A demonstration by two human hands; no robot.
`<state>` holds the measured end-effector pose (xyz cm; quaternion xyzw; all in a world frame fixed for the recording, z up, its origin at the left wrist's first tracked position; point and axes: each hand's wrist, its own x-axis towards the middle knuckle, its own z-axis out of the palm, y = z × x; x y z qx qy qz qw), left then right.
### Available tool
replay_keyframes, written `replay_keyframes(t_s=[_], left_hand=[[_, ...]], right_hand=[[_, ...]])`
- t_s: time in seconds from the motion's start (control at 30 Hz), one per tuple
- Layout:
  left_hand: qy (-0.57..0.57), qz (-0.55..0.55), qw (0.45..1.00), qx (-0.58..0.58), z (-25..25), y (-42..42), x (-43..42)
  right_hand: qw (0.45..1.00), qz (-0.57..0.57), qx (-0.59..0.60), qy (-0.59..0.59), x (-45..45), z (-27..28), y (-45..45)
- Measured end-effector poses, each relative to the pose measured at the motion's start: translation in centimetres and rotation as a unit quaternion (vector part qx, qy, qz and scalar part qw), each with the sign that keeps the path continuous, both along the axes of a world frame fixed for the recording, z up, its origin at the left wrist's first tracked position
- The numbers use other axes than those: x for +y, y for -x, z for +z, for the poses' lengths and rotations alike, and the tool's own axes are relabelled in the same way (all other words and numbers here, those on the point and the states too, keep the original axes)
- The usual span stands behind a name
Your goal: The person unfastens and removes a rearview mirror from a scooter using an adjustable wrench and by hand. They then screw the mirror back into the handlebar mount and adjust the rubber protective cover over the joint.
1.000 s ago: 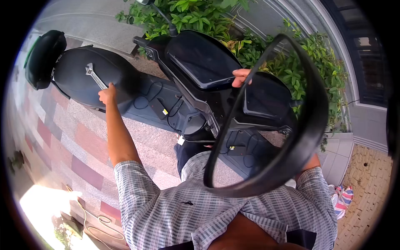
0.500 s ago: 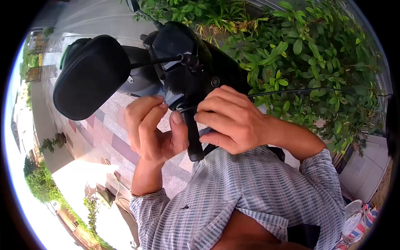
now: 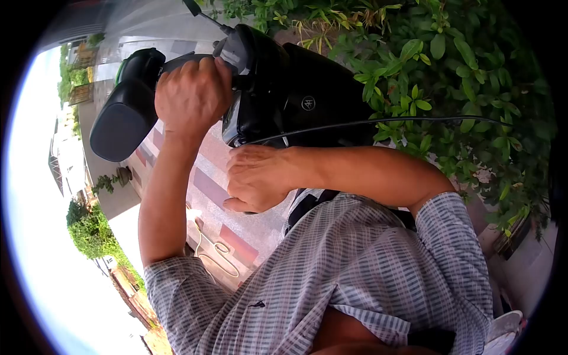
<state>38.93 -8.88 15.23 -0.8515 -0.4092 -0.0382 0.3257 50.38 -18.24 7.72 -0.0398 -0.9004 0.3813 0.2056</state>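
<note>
All 4 fingers of the left hand [image 3: 194, 92] are curled into a closed fist, with the back of the hand turned up and the thumb laid along its 1 o'clock side; whatever is enclosed by them is hidden, so it cannot be told. The right hand [image 3: 260, 177], at 5 o'clock from the left, is folded over the handlebar grip [image 3: 251, 213], of which only a dark end is shown under the thumb. Close by the left fist, at 8 o'clock, the back of a black mirror [image 3: 120, 123] is seen. Its stem is covered by the fist.

The black scooter [image 3: 331, 89] is placed at 1 o'clock from the right hand, and its front is marked with 1 round badge [image 3: 308, 103]. From just above the right knuckles, a thin black cable [image 3: 378, 121] is stretched toward 3 o'clock, across leafy plants [image 3: 438, 65]. At 10 o'clock from the left fist, a black case [image 3: 142, 64] with a green edge is seen. Paving tiles [image 3: 210, 171] are visible between the 2 forearms, with a pale hose [image 3: 222, 272] looped at 7 o'clock from the right hand. At 6 o'clock, a checked shirt [image 3: 355, 254] is shown.
</note>
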Motion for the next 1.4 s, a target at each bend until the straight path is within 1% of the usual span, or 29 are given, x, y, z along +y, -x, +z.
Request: replay_keyframes(t_s=[0.07,0.2,0.3,0.37,0.47,0.57,0.6,0.63,0.7,0.73,0.83,0.87,0.97,1.03,1.07,1.1,1.13,1.17,1.2,1.23,1.3,1.4], left_hand=[[-0.021,-0.023,1.0,0.002,-0.4,0.4,0.2],[-0.035,-0.033,0.999,0.006,-0.5,0.7,0.3],[-0.039,-0.064,0.997,0.003,-0.8,1.0,0.7],[-0.046,-0.086,0.995,-0.002,-0.8,1.3,0.9],[0.06,-0.157,0.983,-0.071,-2.4,3.5,4.7],[0.06,-0.203,0.972,-0.103,-2.3,3.6,5.3],[0.077,-0.202,0.971,-0.103,-2.2,3.6,5.2],[0.096,-0.227,0.963,-0.112,-2.0,3.6,5.2],[0.117,-0.276,0.945,-0.127,-2.0,3.6,6.8],[0.128,-0.305,0.932,-0.148,-2.7,4.0,7.9],[0.146,-0.352,0.91,-0.165,-2.9,3.6,9.2],[0.154,-0.349,0.91,-0.162,-3.0,3.9,9.3],[0.135,-0.336,0.921,-0.141,-2.7,3.9,8.1],[0.013,-0.291,0.929,-0.227,-3.6,2.8,4.9],[0.01,-0.211,0.939,-0.271,-3.3,2.2,1.8],[0.044,-0.119,0.94,-0.318,-3.0,1.8,-0.8],[0.098,-0.002,0.856,-0.508,-4.0,2.0,-2.3],[0.144,0.112,0.719,-0.671,-5.0,2.1,-3.3],[0.226,0.193,0.52,-0.801,-3.9,2.0,-3.6],[0.319,0.189,0.422,-0.827,-3.0,2.4,-3.2],[0.359,0.123,0.409,-0.83,-2.0,0.6,-1.1],[0.381,0.224,0.305,-0.843,-2.2,-0.5,3.2]], right_hand=[[0.999,-0.027,0.031,-0.016,-0.5,-0.5,0.1],[0.99,-0.089,0.11,-0.026,-1.7,-1.3,0.6],[0.988,-0.099,0.111,-0.029,-2.0,-1.5,0.8],[0.992,-0.086,0.088,-0.036,-2.0,-1.4,0.8],[0.994,-0.069,0.077,-0.035,-2.7,-1.2,1.2],[0.994,-0.072,0.075,-0.047,-2.1,-1.2,1.3],[0.991,-0.08,0.095,-0.042,-1.7,-1.4,1.3],[0.99,-0.079,0.116,-0.033,-1.9,-1.3,1.3],[0.991,-0.07,0.111,-0.024,-2.1,-1.2,1.3],[0.991,-0.074,0.111,-0.024,-1.7,-1.0,1.4],[0.992,-0.064,0.106,-0.007,-1.5,-0.6,1.0],[0.99,-0.079,0.114,-0.019,-1.8,-0.9,1.3],[0.994,-0.052,0.096,-0.008,-1.5,-1.0,1.5],[0.993,-0.062,0.101,-0.01,-1.4,-0.9,1.2],[0.993,-0.063,0.102,-0.012,-1.3,-1.0,1.0],[0.992,-0.062,0.107,-0.011,-1.4,-1.1,1.0],[0.992,-0.06,0.106,-0.014,-1.6,-1.1,1.2],[0.993,-0.061,0.1,-0.02,-1.7,-1.3,1.2],[0.993,-0.06,0.093,-0.03,-1.5,-1.4,1.1],[0.994,-0.063,0.084,-0.031,-1.3,-1.3,1.0],[0.995,-0.063,0.066,-0.028,-1.3,-1.0,1.0],[0.995,-0.06,0.071,-0.025,-1.3,-1.1,0.8]])
